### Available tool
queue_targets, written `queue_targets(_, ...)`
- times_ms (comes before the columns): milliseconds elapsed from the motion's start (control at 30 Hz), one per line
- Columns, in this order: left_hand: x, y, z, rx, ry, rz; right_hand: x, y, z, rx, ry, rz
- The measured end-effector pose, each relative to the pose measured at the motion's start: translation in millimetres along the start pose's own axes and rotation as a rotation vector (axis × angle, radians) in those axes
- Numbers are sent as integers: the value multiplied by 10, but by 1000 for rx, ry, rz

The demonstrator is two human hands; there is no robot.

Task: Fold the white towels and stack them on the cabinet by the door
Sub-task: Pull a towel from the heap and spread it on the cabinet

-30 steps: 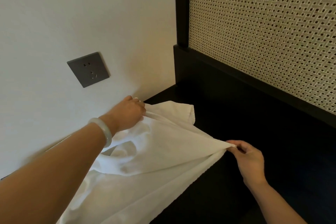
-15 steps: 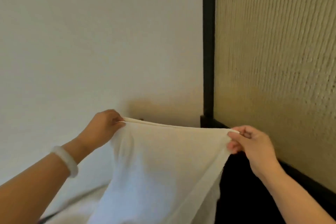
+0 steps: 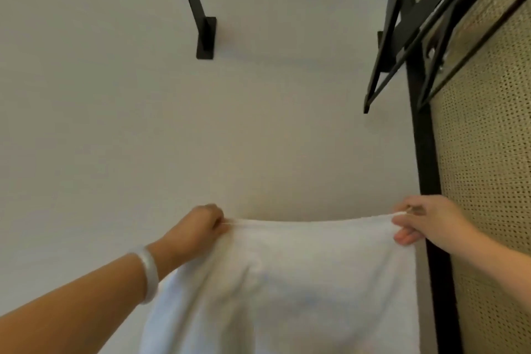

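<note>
While my arms reach forward, my left hand [image 3: 201, 225] and right hand [image 3: 422, 221] each pinch a top corner of the white towel [image 3: 287, 282], stretched between them.

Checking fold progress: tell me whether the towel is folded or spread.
Spread. The towel hangs flat, its top edge stretched between the left hand and the right hand, each pinching a corner.

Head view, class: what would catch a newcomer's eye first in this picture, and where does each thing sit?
A white towel hangs spread across the lower middle, its top edge pinched at the corners by the left hand and the right hand. At the upper right, dark hangers crowd above a woven cane panel that runs down the right edge.
</note>
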State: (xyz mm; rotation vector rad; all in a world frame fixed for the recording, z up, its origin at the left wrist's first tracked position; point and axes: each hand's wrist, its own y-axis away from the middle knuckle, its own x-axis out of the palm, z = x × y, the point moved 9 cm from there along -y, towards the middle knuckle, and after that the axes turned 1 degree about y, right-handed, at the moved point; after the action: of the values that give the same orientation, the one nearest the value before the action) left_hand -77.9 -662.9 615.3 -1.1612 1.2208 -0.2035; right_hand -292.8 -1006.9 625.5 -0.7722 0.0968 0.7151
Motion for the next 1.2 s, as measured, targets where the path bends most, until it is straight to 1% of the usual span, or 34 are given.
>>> queue_targets(33,71,91,72,-25,-1,41,26,19,3,7,7,-2)
queue_targets(67,63,138,132,-52,9,35,27,43,37,7,-8,-30)
queue_targets(100,-4,141,176,-77,24,-4,13,24,82,-1,-48,-77)
queue_targets(200,-398,26,133,-104,94,-238,-41,-182,317,-49,-232,-192)
queue_targets(267,-588,-109,35,-94,123,-271,-110,-378,465,-59,-259,-234)
queue_targets(333,-695,-217,2,-67,139,-232,-173,-525,562,-49,-259,-227)
queue_targets(400,-652,-217,24,-38,115,-141,-112,-604,515,11,-210,-100)
queue_targets(467,-457,-138,73,-16,1,-10,14,-601,346,100,-44,54)
queue_targets(500,-369,-109,82,-5,-52,38,25,-595,309,121,19,79)
queue_targets(533,-348,-117,69,9,-77,51,7,-599,333,114,32,65)
queue_targets(567,-409,-180,15,32,-85,13,-37,-636,413,90,12,24)
queue_targets(600,-553,-296,-69,52,-75,-64,-106,-681,525,71,-60,-40)
queue_targets(667,-994,-577,-211,48,-34,-266,-288,-800,757,33,-212,-195)
queue_targets(700,-1182,-695,-282,51,-36,-333,-354,-852,834,14,-243,-238)
queue_targets(733,-1279,-785,-345,79,-75,-347,-387,-883,867,8,-205,-242)
queue_targets(767,-1266,-844,-382,125,-134,-310,-405,-905,861,2,-135,-227)
queue_targets(833,-1060,-840,-395,211,-242,-157,-454,-869,767,-2,-43,-213)
queue_targets(900,-837,-758,-315,230,-281,-43,-461,-795,584,44,-58,-220)
queue_targets(967,-696,-696,-253,219,-287,-8,-409,-751,464,37,-20,-210)
queue_targets(1033,-618,-644,-185,179,-277,0,-336,-741,376,14,10,-168)
queue_targets(1200,-336,-418,15,71,-275,93,-220,-613,214,2,49,-36)
